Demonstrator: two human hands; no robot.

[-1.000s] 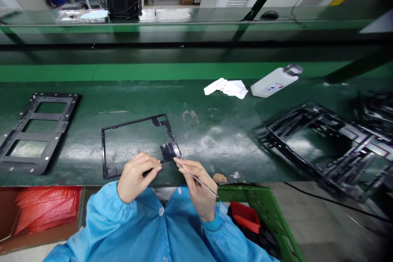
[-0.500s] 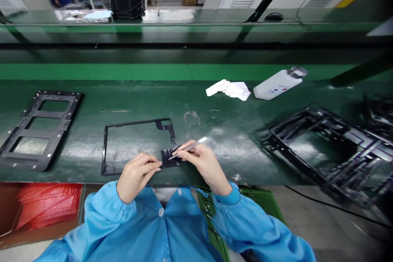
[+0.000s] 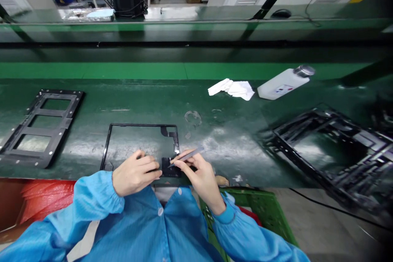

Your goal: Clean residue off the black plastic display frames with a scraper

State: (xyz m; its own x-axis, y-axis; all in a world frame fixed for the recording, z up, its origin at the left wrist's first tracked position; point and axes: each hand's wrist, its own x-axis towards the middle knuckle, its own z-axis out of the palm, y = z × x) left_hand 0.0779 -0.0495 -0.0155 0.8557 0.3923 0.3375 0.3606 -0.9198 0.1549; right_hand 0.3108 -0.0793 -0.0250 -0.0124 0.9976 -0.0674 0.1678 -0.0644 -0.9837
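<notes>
A thin black rectangular frame (image 3: 143,125) lies on the green bench near its front edge. At its lower right corner is a flat black patch (image 3: 166,172). My left hand (image 3: 135,175) is closed at the frame's front bar, thumb and fingertips at the patch's left edge; its grip is partly hidden. In my right hand (image 3: 205,180) is a pair of slim grey tweezers (image 3: 193,153), held like a pen, with the tip down at the patch. Whether the tips pinch anything is too small to tell.
On the left lies a thick black fixture (image 3: 46,132) with three openings. Behind my right hand are crumpled white wipes (image 3: 236,89) and a tilted white bottle (image 3: 281,85). Stacked black frames (image 3: 331,147) stand at right. Red bags (image 3: 46,198) and a green crate (image 3: 270,217) sit below the bench.
The frame has turned slightly and come nearer to the bench's front edge. Both hands have moved with it, and my left hand now covers more of its front bar. The tweezers remain at the patch.
</notes>
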